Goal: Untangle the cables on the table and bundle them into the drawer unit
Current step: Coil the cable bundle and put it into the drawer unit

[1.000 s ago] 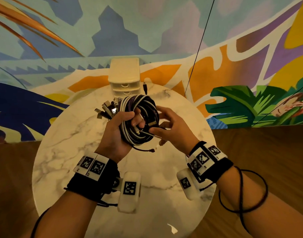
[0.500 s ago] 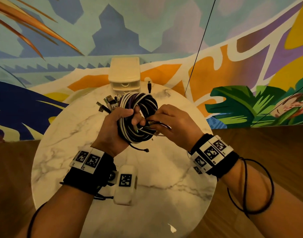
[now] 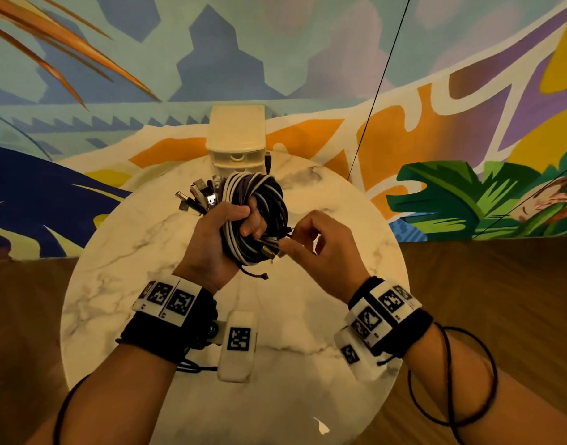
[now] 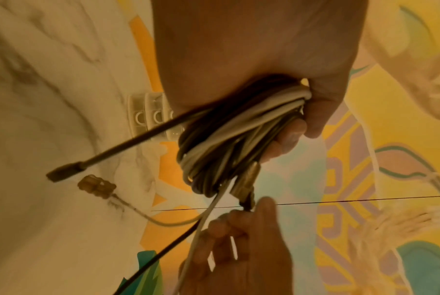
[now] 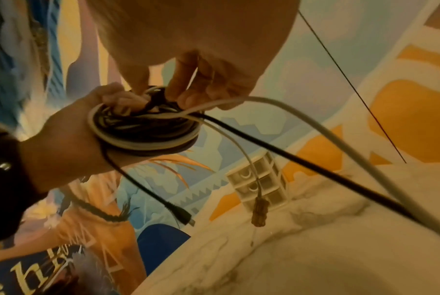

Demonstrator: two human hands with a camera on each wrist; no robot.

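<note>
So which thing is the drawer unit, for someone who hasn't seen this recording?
Start from the round marble table and look to its far edge, against the painted mural wall. The drawer unit stands there, just beyond the cable coil gripped by the left hand. It is the only boxy thing: cream, with stacked see-through drawers bearing half-moon pulls.

Mural-walled lounge (image 3: pixel 308 59), marble table (image 3: pixel 308 316)

Bare marble surface (image 3: pixel 186 316) is seen below and around both raised hands. The drawer unit (image 3: pixel 234 146) is set at the far edge, its front partly blocked by the cable coil (image 3: pixel 256 220) and the loose plug ends (image 3: pixel 198 197) just before it.
</note>
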